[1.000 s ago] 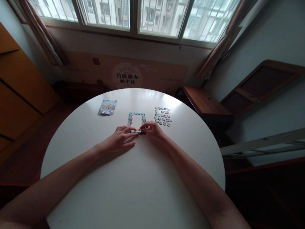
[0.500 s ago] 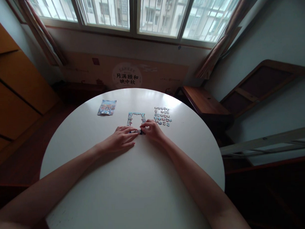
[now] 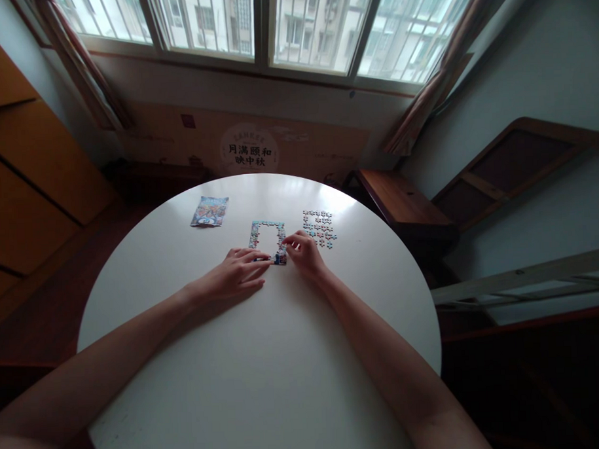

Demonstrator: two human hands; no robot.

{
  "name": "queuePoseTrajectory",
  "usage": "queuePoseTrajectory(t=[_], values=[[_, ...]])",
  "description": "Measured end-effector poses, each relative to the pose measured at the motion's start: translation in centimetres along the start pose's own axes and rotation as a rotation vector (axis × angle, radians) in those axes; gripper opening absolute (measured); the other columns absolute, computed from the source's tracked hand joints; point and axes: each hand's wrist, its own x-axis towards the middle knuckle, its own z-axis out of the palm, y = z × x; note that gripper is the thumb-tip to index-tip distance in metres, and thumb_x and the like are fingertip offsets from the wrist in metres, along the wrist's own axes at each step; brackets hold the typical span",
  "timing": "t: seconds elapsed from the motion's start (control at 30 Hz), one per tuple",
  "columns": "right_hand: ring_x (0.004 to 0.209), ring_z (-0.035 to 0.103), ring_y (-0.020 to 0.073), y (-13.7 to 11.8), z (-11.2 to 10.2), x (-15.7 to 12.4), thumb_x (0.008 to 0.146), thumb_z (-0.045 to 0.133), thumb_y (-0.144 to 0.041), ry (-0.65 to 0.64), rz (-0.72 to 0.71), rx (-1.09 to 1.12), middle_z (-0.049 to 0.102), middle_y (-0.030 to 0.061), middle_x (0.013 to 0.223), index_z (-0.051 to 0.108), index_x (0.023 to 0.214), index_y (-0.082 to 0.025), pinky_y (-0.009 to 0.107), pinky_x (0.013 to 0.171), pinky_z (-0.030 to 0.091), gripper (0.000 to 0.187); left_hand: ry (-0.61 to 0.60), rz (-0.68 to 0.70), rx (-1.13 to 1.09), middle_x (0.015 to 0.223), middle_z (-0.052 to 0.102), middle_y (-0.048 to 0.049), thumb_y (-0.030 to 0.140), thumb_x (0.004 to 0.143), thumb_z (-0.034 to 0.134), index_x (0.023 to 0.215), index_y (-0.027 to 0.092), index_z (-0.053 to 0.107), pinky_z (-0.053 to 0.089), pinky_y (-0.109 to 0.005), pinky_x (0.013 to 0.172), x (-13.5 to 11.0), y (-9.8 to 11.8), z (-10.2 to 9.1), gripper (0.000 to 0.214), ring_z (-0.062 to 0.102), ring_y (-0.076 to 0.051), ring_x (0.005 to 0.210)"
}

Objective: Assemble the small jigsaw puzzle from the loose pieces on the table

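A tan panel [image 3: 250,141] reads 月满颐和 above 映中秋 in dark characters

Daylight enters through the barred window [image 3: 307,34]; lower right corner near black. Glare marks the far side of the round white table [image 3: 265,357]. Soft shadow lies along the left forearm [image 3: 131,335]. Wide-angle distortion slants the cabinet [image 3: 32,162]. Jigsaw pieces [image 3: 320,235] lack fine detail.

Smooth, glossy white table [image 3: 265,370].
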Motion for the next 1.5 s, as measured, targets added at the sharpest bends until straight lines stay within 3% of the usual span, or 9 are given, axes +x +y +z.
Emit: queuePoseTrajectory(t=[0.3, 0.6, 0.9, 1.13, 1.3, 1.5], values=[[0.083, 0.056, 0.0164, -0.1, 0.0, -0.3, 0.072, 0.056, 0.000, -0.123, -0.109, -0.008, 0.060, 0.0035, 0.083, 0.076, 0.066, -0.024, 0.030, 0.075, 0.047, 0.032, -0.011, -0.007, 0.000, 0.136, 0.055, -0.0084, 0.040, 0.093, 0.051, 0.132, 0.028, 0.055, 0.031, -0.044, 0.104, 0.1, 0.1, -0.1, 0.041, 0.046, -0.027, 0.126], [0.086, 0.055, 0.0177, 0.2, 0.0, -0.3, 0.073, 0.059, 0.000, -0.143, -0.147, -0.074, 0.061, 0.0033, 0.085, 0.078, 0.071, -0.028, 0.035, 0.083, 0.046, 0.033, 0.012, -0.008, -0.017, 0.134, 0.056, -0.0078, 0.038, 0.092, 0.053, 0.130, 0.029, 0.057, 0.032, -0.043, 0.104, 0.1, 0.1, -0.1, 0.040, 0.047, -0.027, 0.125], [0.083, 0.056, 0.0164, -0.1, 0.0, -0.4, 0.075, 0.056, 0.000, -0.109, -0.144, -0.035, 0.059, 0.0036, 0.083, 0.077, 0.070, -0.025, 0.032, 0.079, 0.046, 0.033, 0.042, -0.010, -0.003, 0.132, 0.057, -0.0066, 0.039, 0.092, 0.051, 0.128, 0.027, 0.057, 0.032, -0.040, 0.103, 0.1, 0.0, 0.1, 0.038, 0.049, -0.024, 0.122], [0.085, 0.054, 0.0176, -0.3, -0.1, -0.5, 0.075, 0.058, 0.001, -0.131, -0.207, -0.082, 0.059, 0.0040, 0.084, 0.077, 0.076, -0.026, 0.034, 0.081, 0.044, 0.033, 0.247, -0.198, 0.009, 0.098, 0.067, -0.0058, 0.035, 0.091, 0.051, 0.108, 0.022, 0.070, 0.042, -0.036, 0.088, 0.2, -0.8, 0.2, 0.028, 0.059, -0.020, 0.093], [0.086, 0.051, 0.0176, -0.6, -0.1, -0.6, 0.076, 0.056, 0.004, -0.185, -0.266, -0.096, 0.060, 0.0043, 0.085, 0.078, 0.078, -0.028, 0.033, 0.081, 0.043, 0.039, 0.220, -0.321, -0.063, 0.057, 0.060, 0.0032, 0.034, 0.091, 0.051, 0.102, 0.019, 0.073, 0.041, -0.025, 0.068, 0.1, -1.0, 0.4, 0.029, 0.050, -0.010, 0.052], [0.087, 0.050, 0.0176, -0.9, -0.1, -0.5, 0.074, 0.056, 0.006, -0.223, -0.241, -0.103, 0.059, 0.0039, 0.083, 0.078, 0.077, -0.026, 0.033, 0.082, 0.042, 0.039, 0.210, -0.304, -0.071, 0.046, 0.051, 0.0053, 0.031, 0.088, 0.054, 0.094, 0.019, 0.076, 0.038, -0.022, 0.063, 0.2, -0.7, 0.5, 0.026, 0.042, -0.008, 0.045]])
